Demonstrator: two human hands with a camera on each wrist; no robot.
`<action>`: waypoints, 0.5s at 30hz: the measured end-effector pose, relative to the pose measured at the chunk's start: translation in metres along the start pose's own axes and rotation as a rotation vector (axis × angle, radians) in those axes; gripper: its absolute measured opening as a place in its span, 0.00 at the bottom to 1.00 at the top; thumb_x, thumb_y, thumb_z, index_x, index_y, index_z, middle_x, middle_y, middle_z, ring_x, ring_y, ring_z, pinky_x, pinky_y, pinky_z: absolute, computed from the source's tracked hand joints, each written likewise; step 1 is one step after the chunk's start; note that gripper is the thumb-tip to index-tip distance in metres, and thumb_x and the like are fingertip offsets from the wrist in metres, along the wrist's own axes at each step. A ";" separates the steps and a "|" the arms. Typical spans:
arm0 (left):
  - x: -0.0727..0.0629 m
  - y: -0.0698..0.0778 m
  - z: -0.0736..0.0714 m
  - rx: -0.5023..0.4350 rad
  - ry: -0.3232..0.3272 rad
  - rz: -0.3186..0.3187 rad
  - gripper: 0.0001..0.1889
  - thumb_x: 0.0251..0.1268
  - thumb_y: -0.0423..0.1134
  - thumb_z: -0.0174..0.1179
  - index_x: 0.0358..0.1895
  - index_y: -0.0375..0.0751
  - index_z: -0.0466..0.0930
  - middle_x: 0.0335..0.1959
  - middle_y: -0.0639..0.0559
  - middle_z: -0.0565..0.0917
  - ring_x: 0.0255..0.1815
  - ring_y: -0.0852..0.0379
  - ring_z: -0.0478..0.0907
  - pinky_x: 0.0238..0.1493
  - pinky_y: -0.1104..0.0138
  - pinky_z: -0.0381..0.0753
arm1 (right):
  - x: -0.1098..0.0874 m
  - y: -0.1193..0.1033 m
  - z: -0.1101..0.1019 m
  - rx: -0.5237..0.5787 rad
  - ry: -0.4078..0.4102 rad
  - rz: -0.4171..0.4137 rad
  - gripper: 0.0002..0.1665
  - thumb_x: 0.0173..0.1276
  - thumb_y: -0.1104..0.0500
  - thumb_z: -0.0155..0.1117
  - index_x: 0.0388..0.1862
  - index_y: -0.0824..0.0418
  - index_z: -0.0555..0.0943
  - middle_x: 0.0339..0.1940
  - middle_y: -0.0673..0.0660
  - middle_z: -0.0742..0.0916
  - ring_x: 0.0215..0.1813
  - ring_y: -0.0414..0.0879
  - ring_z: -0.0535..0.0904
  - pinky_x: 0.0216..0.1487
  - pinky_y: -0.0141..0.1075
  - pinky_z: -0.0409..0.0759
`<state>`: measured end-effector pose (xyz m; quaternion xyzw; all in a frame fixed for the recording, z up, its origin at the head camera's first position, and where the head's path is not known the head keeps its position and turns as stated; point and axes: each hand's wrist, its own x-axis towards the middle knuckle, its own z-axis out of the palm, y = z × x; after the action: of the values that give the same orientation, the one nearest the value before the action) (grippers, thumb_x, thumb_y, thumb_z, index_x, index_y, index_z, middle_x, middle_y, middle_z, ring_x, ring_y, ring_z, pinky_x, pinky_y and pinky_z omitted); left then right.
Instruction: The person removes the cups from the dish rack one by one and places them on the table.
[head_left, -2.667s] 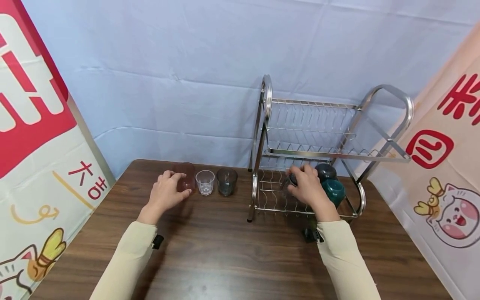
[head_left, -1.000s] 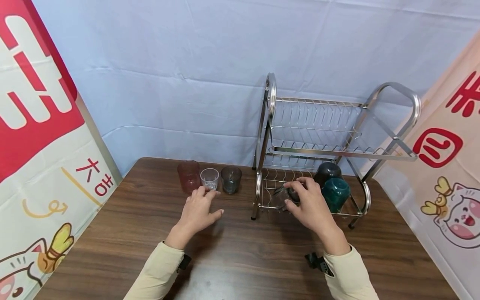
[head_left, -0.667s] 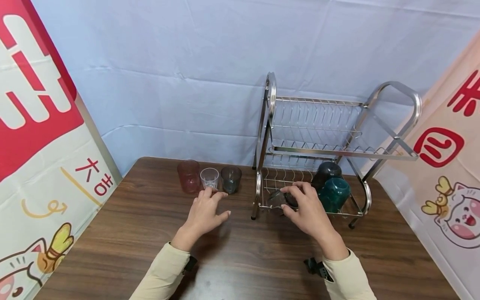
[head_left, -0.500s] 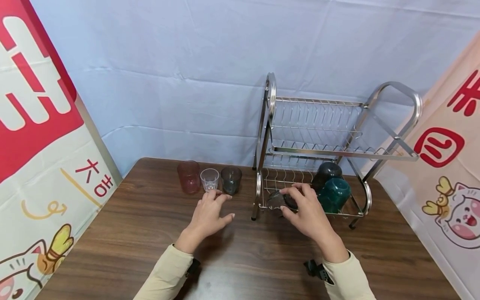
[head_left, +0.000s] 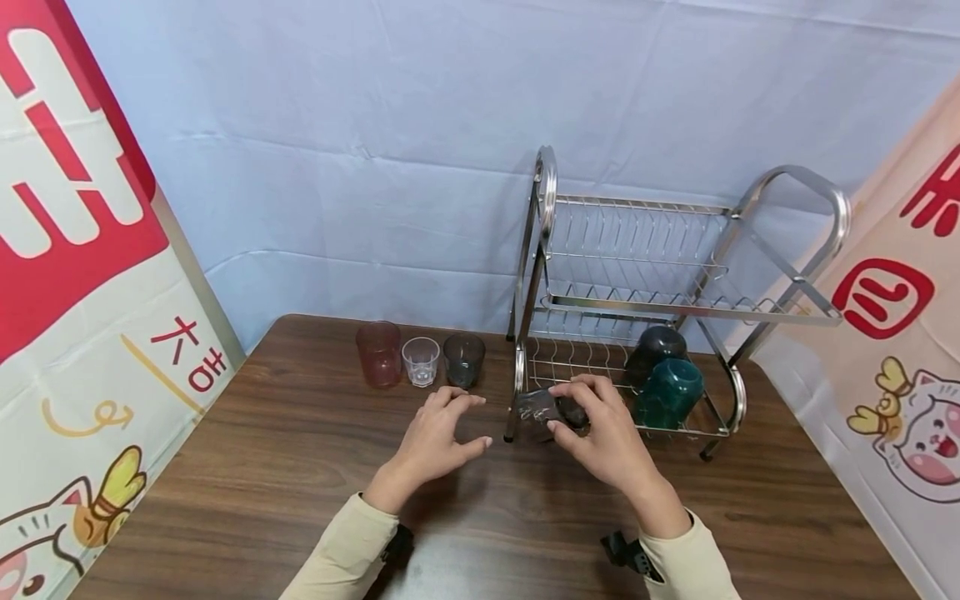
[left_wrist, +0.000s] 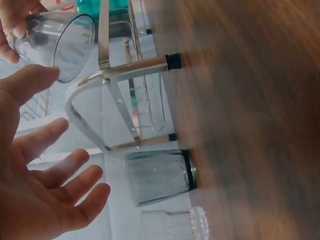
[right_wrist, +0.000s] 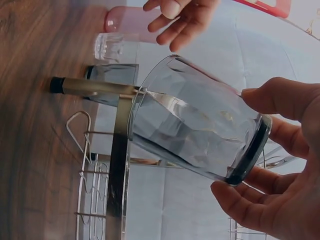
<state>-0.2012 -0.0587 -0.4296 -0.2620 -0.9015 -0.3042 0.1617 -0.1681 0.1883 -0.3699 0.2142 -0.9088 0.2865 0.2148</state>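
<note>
My right hand (head_left: 603, 433) pinches a grey-tinted drinking glass (head_left: 538, 407) near its thick base, at the front left of the lower rack tier. In the right wrist view the tilted glass (right_wrist: 190, 120) points its mouth away from the palm, with thumb (right_wrist: 272, 97) and fingers on opposite sides of the base. My left hand (head_left: 438, 437) hovers over the table just left of it, fingers spread and holding nothing. Seen from the left wrist, its thumb (left_wrist: 32, 82) overlaps the rim of that glass.
A two-tier metal dish rack (head_left: 637, 304) stands at right; a teal glass (head_left: 670, 392) and a dark glass (head_left: 654, 354) sit upside down on its lower tier. Toward the back of the table stand a red glass (head_left: 379, 357), a small clear glass (head_left: 421, 363) and a grey glass (head_left: 462, 362).
My left hand has left the red glass and moved right and nearer. The right hand has drawn the grey glass left and forward from inside the rack and tipped it.
</note>
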 end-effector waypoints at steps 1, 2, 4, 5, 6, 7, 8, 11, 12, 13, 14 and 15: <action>0.000 0.000 0.001 -0.020 0.001 -0.002 0.27 0.47 0.51 0.69 0.53 0.47 0.78 0.47 0.50 0.74 0.48 0.52 0.71 0.42 0.56 0.72 | 0.000 0.000 0.001 0.008 0.003 -0.001 0.24 0.49 0.63 0.75 0.48 0.58 0.80 0.49 0.61 0.75 0.50 0.57 0.71 0.44 0.52 0.72; 0.000 0.001 0.002 -0.037 0.000 -0.006 0.27 0.47 0.51 0.69 0.53 0.48 0.78 0.47 0.51 0.74 0.48 0.52 0.71 0.44 0.57 0.72 | -0.001 0.000 0.002 0.017 0.006 -0.002 0.24 0.49 0.63 0.75 0.48 0.57 0.80 0.49 0.61 0.75 0.50 0.56 0.72 0.44 0.51 0.72; -0.001 0.001 0.004 -0.074 -0.003 -0.017 0.28 0.46 0.52 0.69 0.54 0.48 0.78 0.48 0.52 0.73 0.49 0.54 0.71 0.46 0.57 0.73 | -0.001 -0.001 0.003 0.039 0.012 -0.001 0.24 0.49 0.63 0.75 0.48 0.57 0.80 0.48 0.60 0.76 0.48 0.55 0.73 0.42 0.50 0.73; -0.001 0.001 0.004 -0.097 -0.004 -0.022 0.29 0.46 0.52 0.69 0.54 0.48 0.77 0.48 0.53 0.73 0.49 0.54 0.71 0.47 0.58 0.73 | -0.001 -0.001 0.004 0.054 0.014 0.003 0.24 0.49 0.63 0.75 0.48 0.57 0.80 0.48 0.60 0.76 0.47 0.54 0.73 0.41 0.49 0.74; -0.001 0.001 0.005 -0.119 -0.005 -0.026 0.29 0.46 0.51 0.69 0.55 0.48 0.77 0.48 0.53 0.73 0.50 0.54 0.71 0.48 0.58 0.72 | -0.001 -0.001 0.004 0.070 0.016 0.008 0.24 0.49 0.63 0.75 0.48 0.57 0.80 0.48 0.59 0.76 0.47 0.53 0.73 0.39 0.47 0.74; -0.002 0.001 0.006 -0.143 -0.007 -0.029 0.30 0.46 0.51 0.69 0.55 0.48 0.76 0.48 0.54 0.73 0.50 0.55 0.71 0.49 0.58 0.72 | -0.002 -0.001 0.004 0.089 0.018 0.014 0.24 0.49 0.63 0.75 0.48 0.58 0.80 0.48 0.59 0.76 0.46 0.53 0.74 0.38 0.46 0.75; -0.002 0.001 0.006 -0.167 -0.006 -0.028 0.30 0.46 0.51 0.70 0.56 0.47 0.76 0.48 0.54 0.73 0.51 0.55 0.71 0.49 0.58 0.72 | -0.002 -0.001 0.005 0.108 0.020 0.019 0.24 0.49 0.63 0.75 0.48 0.58 0.80 0.48 0.59 0.77 0.46 0.52 0.74 0.37 0.45 0.75; -0.002 0.000 0.008 -0.241 -0.003 -0.018 0.32 0.45 0.50 0.71 0.57 0.46 0.75 0.50 0.54 0.73 0.52 0.54 0.71 0.51 0.58 0.71 | -0.004 -0.001 0.005 0.163 0.022 0.034 0.24 0.49 0.64 0.75 0.48 0.58 0.80 0.49 0.58 0.77 0.46 0.51 0.74 0.35 0.44 0.77; -0.002 -0.001 0.009 -0.263 -0.001 -0.014 0.33 0.44 0.50 0.71 0.57 0.45 0.75 0.50 0.54 0.73 0.52 0.54 0.71 0.51 0.58 0.71 | -0.004 -0.001 0.005 0.177 0.021 0.037 0.24 0.49 0.64 0.75 0.48 0.58 0.80 0.49 0.58 0.77 0.46 0.51 0.74 0.35 0.44 0.77; -0.002 -0.002 0.010 -0.286 0.000 -0.011 0.33 0.44 0.50 0.72 0.57 0.45 0.75 0.50 0.54 0.73 0.52 0.54 0.71 0.50 0.57 0.71 | -0.004 -0.001 0.005 0.191 0.019 0.041 0.24 0.49 0.65 0.75 0.48 0.58 0.80 0.49 0.57 0.77 0.46 0.50 0.74 0.35 0.43 0.78; -0.002 -0.002 0.010 -0.313 0.002 -0.009 0.34 0.43 0.50 0.72 0.57 0.45 0.75 0.51 0.54 0.73 0.51 0.55 0.72 0.49 0.57 0.72 | -0.004 -0.001 0.006 0.202 0.016 0.044 0.24 0.49 0.65 0.74 0.48 0.58 0.80 0.49 0.57 0.77 0.46 0.49 0.74 0.35 0.43 0.78; -0.002 -0.002 0.010 -0.335 0.002 -0.009 0.34 0.42 0.50 0.73 0.58 0.46 0.74 0.51 0.55 0.73 0.51 0.56 0.71 0.47 0.58 0.73 | -0.005 -0.001 0.006 0.214 0.014 0.048 0.24 0.49 0.65 0.74 0.48 0.58 0.80 0.49 0.56 0.77 0.45 0.48 0.74 0.35 0.42 0.78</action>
<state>-0.2019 -0.0541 -0.4394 -0.2807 -0.8391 -0.4514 0.1154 -0.1653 0.1849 -0.3762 0.2121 -0.8765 0.3882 0.1901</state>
